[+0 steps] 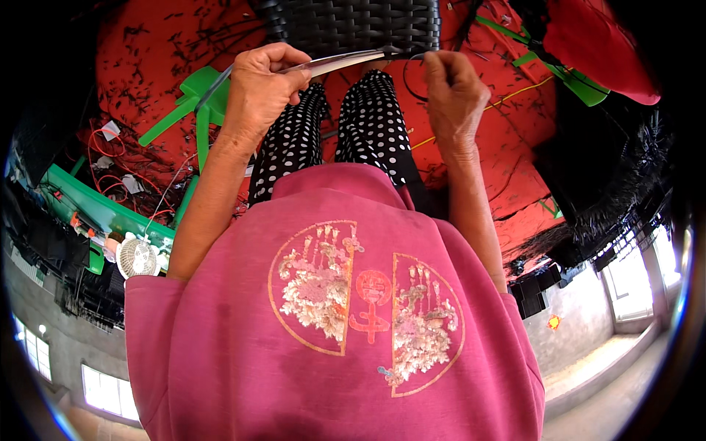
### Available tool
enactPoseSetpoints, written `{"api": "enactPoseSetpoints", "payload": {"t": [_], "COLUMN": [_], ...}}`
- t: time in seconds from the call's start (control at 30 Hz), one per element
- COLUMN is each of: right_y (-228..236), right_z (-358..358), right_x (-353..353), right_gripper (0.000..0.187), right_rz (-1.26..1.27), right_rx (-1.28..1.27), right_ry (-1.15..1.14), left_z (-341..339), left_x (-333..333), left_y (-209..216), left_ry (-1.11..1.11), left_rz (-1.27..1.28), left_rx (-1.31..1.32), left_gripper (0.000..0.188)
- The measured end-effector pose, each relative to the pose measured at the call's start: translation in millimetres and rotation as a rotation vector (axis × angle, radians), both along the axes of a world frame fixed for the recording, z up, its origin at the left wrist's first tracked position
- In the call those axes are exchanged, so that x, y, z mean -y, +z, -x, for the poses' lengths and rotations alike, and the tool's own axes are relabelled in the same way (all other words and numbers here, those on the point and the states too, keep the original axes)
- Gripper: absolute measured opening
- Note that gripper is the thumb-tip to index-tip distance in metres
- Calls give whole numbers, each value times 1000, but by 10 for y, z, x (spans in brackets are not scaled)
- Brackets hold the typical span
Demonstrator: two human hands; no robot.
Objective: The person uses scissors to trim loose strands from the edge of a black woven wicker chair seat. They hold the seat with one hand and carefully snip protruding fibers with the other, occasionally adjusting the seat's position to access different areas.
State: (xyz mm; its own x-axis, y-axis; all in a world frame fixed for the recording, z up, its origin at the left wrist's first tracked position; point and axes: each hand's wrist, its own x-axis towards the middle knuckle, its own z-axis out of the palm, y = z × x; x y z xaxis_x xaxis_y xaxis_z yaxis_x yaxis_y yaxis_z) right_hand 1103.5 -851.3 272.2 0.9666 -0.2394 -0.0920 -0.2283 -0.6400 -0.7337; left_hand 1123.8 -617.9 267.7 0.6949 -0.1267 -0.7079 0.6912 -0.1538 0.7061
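Note:
A black woven wicker piece [353, 26] stands at the top of the head view, just beyond my knees. Along its near edge runs a flat dark strip [338, 62] with a pale, shiny face. My left hand [263, 92] pinches this strip between thumb and fingers, and its tail hangs down to the left. My right hand [454, 95] is closed at the right corner of the wicker, with its fingertips bent inward. A thin black strand [407, 79] loops beside it and seems to run into those fingers, though the grip itself is partly hidden.
Dark scraps litter the red floor covering [162, 44]. A green plastic frame [202, 95] lies left of my left hand, near a green table edge [103, 202] and a small white fan [137, 257]. A yellow cord [507, 98] crosses at right, near bundled black strips [618, 191].

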Motion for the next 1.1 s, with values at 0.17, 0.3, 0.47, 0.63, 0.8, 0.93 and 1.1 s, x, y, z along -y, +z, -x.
{"api": "enactPoseSetpoints", "payload": {"t": [0.17, 0.3, 0.47, 0.63, 0.8, 0.93, 1.1], "right_y": [-117, -164, -226, -197, -196, -183, -211], "right_z": [76, 70, 67, 48, -15, -120, -210], "right_x": [-59, -143, -193, -223, -234, -149, -27], "right_gripper": [12, 12, 13, 15, 16, 18, 21], "right_rz": [55, 95, 210, 297, 323, 162, 183], "right_rx": [-50, -31, 40, -10, -105, -264, -319], "right_ry": [42, 56, 66, 96, 92, 130, 301], "left_z": [-7, -10, -10, -6, 15, 27, 0], "left_x": [27, 22, 43, 31, 45, 32, -22], "left_y": [13, 18, 65, 32, 14, 6, -18], "left_ry": [-12, -18, -18, -22, -21, -25, -29], "left_rz": [-24, -40, -53, -54, -70, -85, -31], "left_rx": [3, 8, 5, 39, 71, 100, 79], "left_gripper": [11, 10, 9, 9, 10, 10, 10]}}
